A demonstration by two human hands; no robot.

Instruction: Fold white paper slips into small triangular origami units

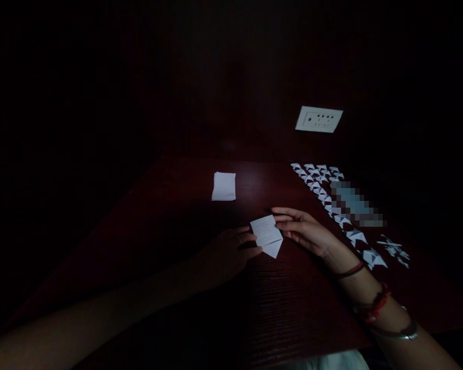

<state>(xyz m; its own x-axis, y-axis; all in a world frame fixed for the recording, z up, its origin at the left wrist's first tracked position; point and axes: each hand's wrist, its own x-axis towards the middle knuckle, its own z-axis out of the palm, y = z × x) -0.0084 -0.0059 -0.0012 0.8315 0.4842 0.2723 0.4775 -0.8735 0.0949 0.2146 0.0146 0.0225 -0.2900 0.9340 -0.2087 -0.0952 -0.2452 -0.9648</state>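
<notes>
A small piece of white paper (265,229) with faint printed lines lies between my two hands, folded so that a pointed flap shows at its lower edge. My left hand (231,251), mostly in shadow and with a ring on one finger, grips the left edge of this paper. At the paper's right edge, my right hand (306,229) has closed its thumb and fingers on it, the index finger stretched out above. Beyond my hands sits a stack of square white paper (224,186).
Rows of folded paper pieces (318,189) run down the right side of the dark red table (185,180). Beside them are a blurred-out bluish object (357,203) and a little pile of paper scraps (395,251). A white socket plate (319,119) is on the back wall.
</notes>
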